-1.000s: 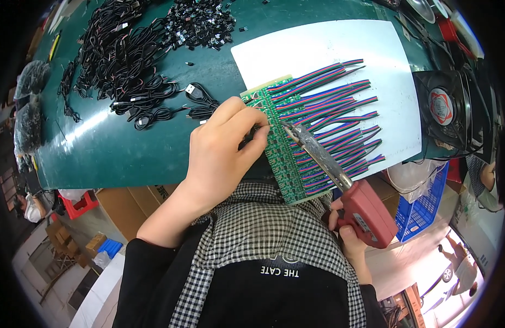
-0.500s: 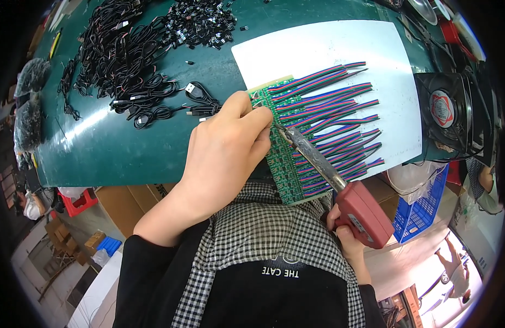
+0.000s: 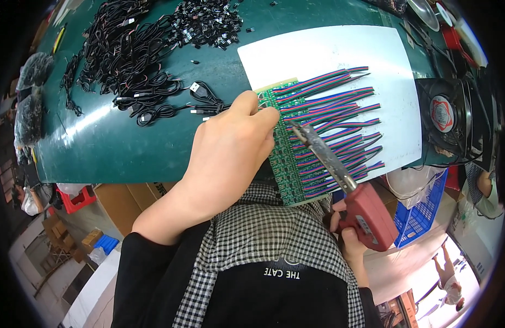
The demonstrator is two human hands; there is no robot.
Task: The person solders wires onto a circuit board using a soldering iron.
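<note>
A green circuit board panel (image 3: 285, 158) lies at the table's near edge, partly on a white sheet. Several ribbons of blue, red, green and black wires (image 3: 340, 112) fan out from it to the right. My left hand (image 3: 233, 145) is closed in a pinch over the panel's left edge; its fingertips, and whatever they grip, are hidden. A thin pale wire shows beside the index finger. My right hand (image 3: 348, 235) grips the red handle of a soldering iron (image 3: 367, 216). The iron's tip points up-left over the panel, just right of my left fingers; contact cannot be made out.
Black USB cables (image 3: 118, 49) are heaped at the far left, some reaching near my left hand. Small black parts (image 3: 206, 24) are piled beside them. A fan (image 3: 443, 115) stands right of the white sheet (image 3: 323, 52). A blue crate (image 3: 424, 213) sits below the table's right side.
The soldering iron's tip has shifted slightly right, away from my left fingertips. My left hand keeps its pinch at the panel. The whole view has shifted a little.
</note>
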